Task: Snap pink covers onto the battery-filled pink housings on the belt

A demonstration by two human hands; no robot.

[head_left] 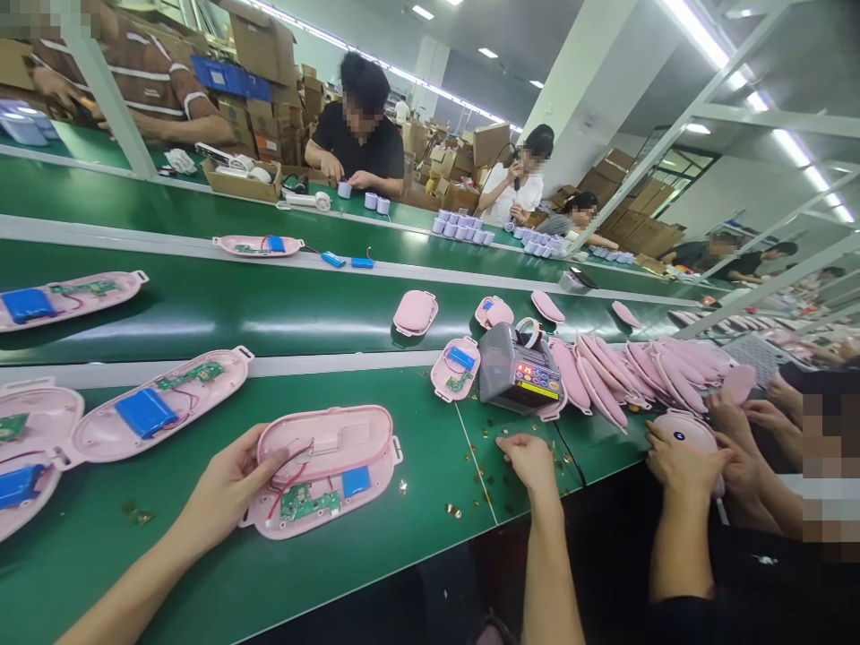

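Observation:
My left hand (245, 470) grips the left end of a pink plastic housing (382, 511), thumb on top near some wires. A second pink shell (363, 425) lies tilted over it. Inside the lower shell show a green circuit board (302, 503), a blue battery (356, 481) and red wires. My right hand (534, 459) is over the table to the right, apart from the housing. Its thumb and index finger are pressed together, and anything between them is too small to make out. Small golden scraps (453, 511) lie scattered around it.
A grey tape dispenser (507, 367) stands beyond my right hand, beside a heap of pink shells (624, 376). Open housings with batteries (144, 412) lie at left. A conveyor belt (322, 322) runs behind. At right, a co-worker's hands (692, 466) hold a pink housing.

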